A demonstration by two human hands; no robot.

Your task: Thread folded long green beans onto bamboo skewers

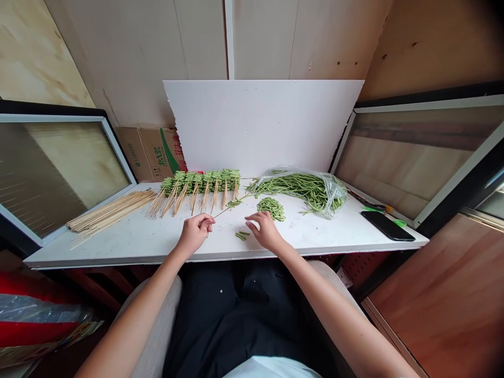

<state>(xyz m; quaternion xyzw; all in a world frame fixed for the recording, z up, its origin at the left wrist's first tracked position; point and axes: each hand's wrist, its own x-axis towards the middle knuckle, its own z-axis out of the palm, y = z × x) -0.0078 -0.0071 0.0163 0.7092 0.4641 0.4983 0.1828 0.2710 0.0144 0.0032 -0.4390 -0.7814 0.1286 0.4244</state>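
My left hand (pixel 198 229) is closed on the lower end of a thin wooden skewer (pixel 222 212), which slants up and away to the right. Short pieces of green bean (pixel 235 203) are threaded on it near the far end. To the right, my right hand (pixel 265 229) hovers over the table with thumb and fingers apart and nothing visible between them. A few loose cut bean pieces (pixel 241 235) lie just left of it. Behind it sits a small heap of cut beans (pixel 271 208).
Filled bean skewers (pixel 197 189) stand stacked in a row at the back. Bare skewers (pixel 110 212) lie left on the white table (pixel 157 249). Long beans (pixel 291 184) spill from a clear bag. A phone (pixel 388 226) rests right; a white board (pixel 268 126) stands behind.
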